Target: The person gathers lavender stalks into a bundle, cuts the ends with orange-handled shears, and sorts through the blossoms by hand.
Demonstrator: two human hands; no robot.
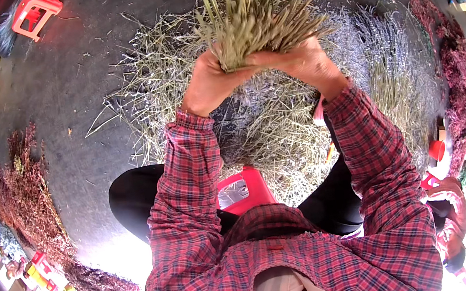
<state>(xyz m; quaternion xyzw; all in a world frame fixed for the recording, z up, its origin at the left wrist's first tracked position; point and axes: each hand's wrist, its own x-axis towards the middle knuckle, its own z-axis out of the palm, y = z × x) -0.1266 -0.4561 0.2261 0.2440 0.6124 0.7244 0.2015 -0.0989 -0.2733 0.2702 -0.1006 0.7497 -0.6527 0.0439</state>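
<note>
A thick bundle of dried stems [258,21] is held out over the floor, its cut ends fanning upward and away from me and slightly blurred. My left hand [210,79] grips it from the left side. Around its right side my right hand [308,63] is closed, with the thumbs nearly meeting across the near face. The bundle's lower part is hidden by my hands. Beneath lies a heap of loose straw-like stems [155,71]. To the right rest dried lavender stalks [384,48], laid side by side with purple heads pointing away.
A red plastic stool [257,191] stands between my legs, and another stool [36,17] at the far left beside dark bristles [1,37]. Reddish dried branches line the left [29,187] and dried flowers the right [457,69]. Another person [451,222] is at lower right.
</note>
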